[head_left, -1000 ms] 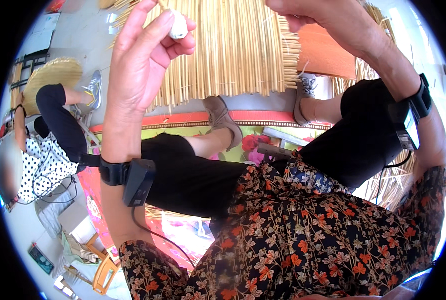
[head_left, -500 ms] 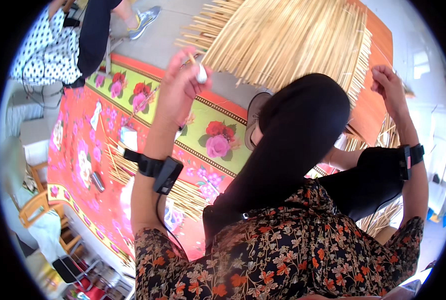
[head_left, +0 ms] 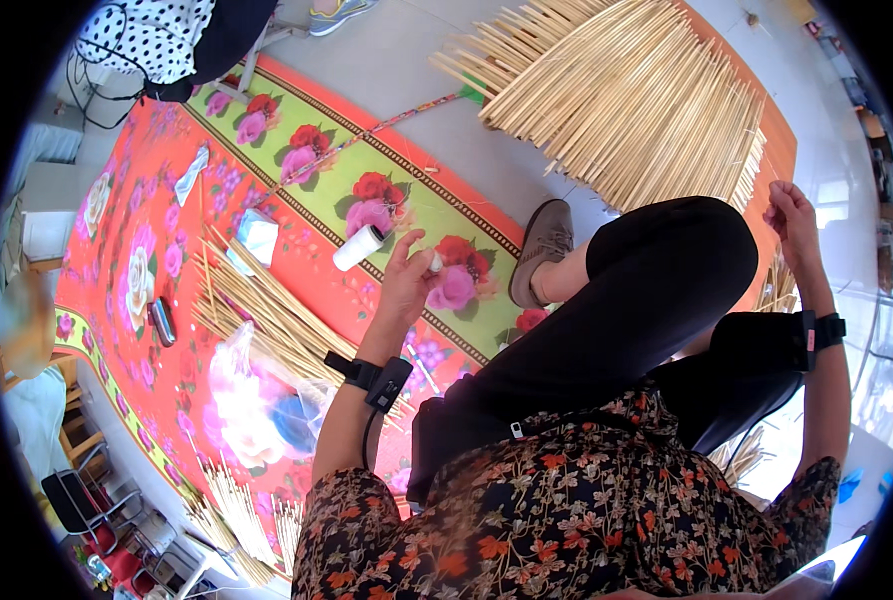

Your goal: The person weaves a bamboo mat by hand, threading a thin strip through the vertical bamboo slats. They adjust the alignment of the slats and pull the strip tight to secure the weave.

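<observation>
My left hand (head_left: 403,285) is raised over the flowered cloth. Its fingers curl round a small white bobbin (head_left: 435,262), of which only part shows. A white cylinder like a thread spool (head_left: 358,248) lies close by on the cloth. Out at the right, my right hand (head_left: 792,228) is closed in a pinch beside the mat's corner; what its fingertips hold, if anything, is too small to make out. The mat of pale thin sticks (head_left: 636,105), joined side by side, rests on an orange-brown board (head_left: 771,115) beyond my bent knee.
Loose sticks (head_left: 266,300) and a clear plastic bag (head_left: 256,395) lie on the red flowered cloth (head_left: 116,260). A dark cylinder (head_left: 162,322) lies farther left. A patterned rod (head_left: 406,115) crosses the cloth. Another person's dotted garment (head_left: 151,40) shows at the upper left.
My left hand has come away from the mat's left edge, down toward me, with the bobbin. My right hand stays pinched at the right. The view has shifted, showing more of the cloth.
</observation>
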Demonstrator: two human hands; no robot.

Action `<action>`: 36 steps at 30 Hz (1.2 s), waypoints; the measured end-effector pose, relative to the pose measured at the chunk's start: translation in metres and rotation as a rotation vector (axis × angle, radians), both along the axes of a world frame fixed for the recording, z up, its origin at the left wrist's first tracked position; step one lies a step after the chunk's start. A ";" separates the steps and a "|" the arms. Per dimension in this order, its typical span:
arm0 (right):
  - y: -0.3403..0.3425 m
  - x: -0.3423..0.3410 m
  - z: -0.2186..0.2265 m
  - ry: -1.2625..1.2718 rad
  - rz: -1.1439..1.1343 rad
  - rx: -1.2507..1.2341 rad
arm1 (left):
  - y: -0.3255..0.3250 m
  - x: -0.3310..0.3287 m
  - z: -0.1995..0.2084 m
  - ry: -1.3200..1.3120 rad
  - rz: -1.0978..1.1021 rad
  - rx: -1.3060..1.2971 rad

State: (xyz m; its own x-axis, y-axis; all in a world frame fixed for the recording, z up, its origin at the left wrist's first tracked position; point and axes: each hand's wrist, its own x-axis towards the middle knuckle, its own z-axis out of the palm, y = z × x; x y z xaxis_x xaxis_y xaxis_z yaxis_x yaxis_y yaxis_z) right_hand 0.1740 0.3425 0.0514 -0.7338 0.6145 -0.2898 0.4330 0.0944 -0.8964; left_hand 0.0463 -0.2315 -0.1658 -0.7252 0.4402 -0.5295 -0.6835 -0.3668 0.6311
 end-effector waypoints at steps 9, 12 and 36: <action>-0.127 -0.045 0.072 0.185 0.362 0.051 | 0.086 -0.010 0.141 0.313 -0.261 0.201; -0.173 -0.046 0.094 0.283 0.546 -0.054 | 0.119 -0.012 0.200 0.439 -0.290 0.216; -0.176 0.110 0.033 0.377 -0.158 -0.233 | 0.187 -0.016 0.229 0.366 -0.187 0.009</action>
State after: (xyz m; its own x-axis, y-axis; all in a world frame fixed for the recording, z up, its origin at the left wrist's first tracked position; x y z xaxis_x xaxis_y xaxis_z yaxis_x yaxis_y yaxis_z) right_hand 0.2838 0.1662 0.0849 -0.7174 0.6770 -0.1643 0.0656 -0.1693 -0.9834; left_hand 0.0299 -0.0446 0.0632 -0.7721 0.5854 -0.2471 -0.4699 -0.2643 0.8422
